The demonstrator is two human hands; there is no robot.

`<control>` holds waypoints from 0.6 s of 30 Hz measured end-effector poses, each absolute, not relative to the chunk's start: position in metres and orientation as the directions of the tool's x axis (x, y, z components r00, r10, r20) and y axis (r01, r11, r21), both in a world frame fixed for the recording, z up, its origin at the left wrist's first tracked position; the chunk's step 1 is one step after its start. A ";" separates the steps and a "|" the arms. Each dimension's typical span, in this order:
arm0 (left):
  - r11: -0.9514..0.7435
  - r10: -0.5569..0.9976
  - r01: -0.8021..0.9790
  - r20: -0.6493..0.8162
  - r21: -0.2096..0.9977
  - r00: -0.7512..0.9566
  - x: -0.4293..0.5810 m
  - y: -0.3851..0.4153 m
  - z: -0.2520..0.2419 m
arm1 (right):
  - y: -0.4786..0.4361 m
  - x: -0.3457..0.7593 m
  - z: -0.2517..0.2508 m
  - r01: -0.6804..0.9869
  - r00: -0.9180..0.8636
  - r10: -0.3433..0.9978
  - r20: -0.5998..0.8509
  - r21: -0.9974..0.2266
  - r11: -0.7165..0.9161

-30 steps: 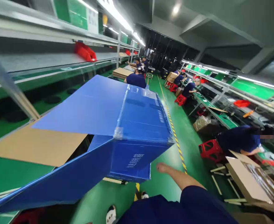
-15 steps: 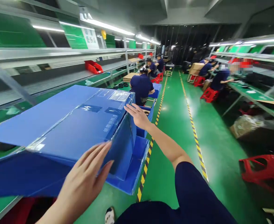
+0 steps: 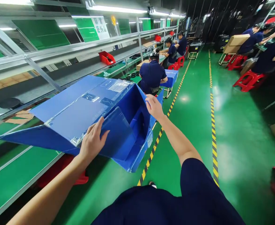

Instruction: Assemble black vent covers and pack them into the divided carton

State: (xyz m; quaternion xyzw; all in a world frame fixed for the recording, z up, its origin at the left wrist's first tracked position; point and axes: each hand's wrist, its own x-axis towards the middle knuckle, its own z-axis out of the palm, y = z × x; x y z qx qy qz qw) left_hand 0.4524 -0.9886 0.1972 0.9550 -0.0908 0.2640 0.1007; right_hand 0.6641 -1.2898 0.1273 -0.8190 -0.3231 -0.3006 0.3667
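Note:
A large blue corrugated plastic box point(image 3: 85, 109) lies on its side at the edge of the green workbench point(image 3: 13, 175), its open end facing me and its flaps spread. My left hand point(image 3: 92, 140) grips the near edge of a side flap, thumb over it. My right hand point(image 3: 154, 106) holds the far upper edge of the opening, fingers curled on it. Clear tape shines along the box seam.
A red stool point(image 3: 60, 170) stands under the box. A seated person in dark blue point(image 3: 152, 75) works just ahead beside another blue box point(image 3: 171, 77). More seated workers and red stools line both sides. A yellow-black striped line point(image 3: 213, 125) runs down the green floor aisle.
Both hands have closed on the box edges. The box has turned so that its open inside faces me, and my view has dropped lower.

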 end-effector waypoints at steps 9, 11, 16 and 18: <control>-0.953 -0.044 -0.113 0.239 0.282 0.970 0.428 -1.009 0.234 | -1.278 0.627 0.108 0.576 0.716 -0.013 0.698 -0.601 -0.553; -0.947 -0.230 -0.275 0.250 0.166 0.941 0.419 -1.005 0.234 | -1.278 0.620 0.105 0.528 0.749 -0.069 0.659 -0.657 -0.538; -0.659 -0.656 -0.662 0.157 0.356 0.738 0.383 -0.983 0.238 | -1.303 0.646 0.104 0.346 0.859 -0.137 0.493 -0.757 -0.554; -0.612 -0.711 -0.660 0.063 0.435 0.701 0.367 -0.971 0.246 | -1.321 0.661 0.108 0.242 0.873 -0.219 0.437 -0.776 -0.582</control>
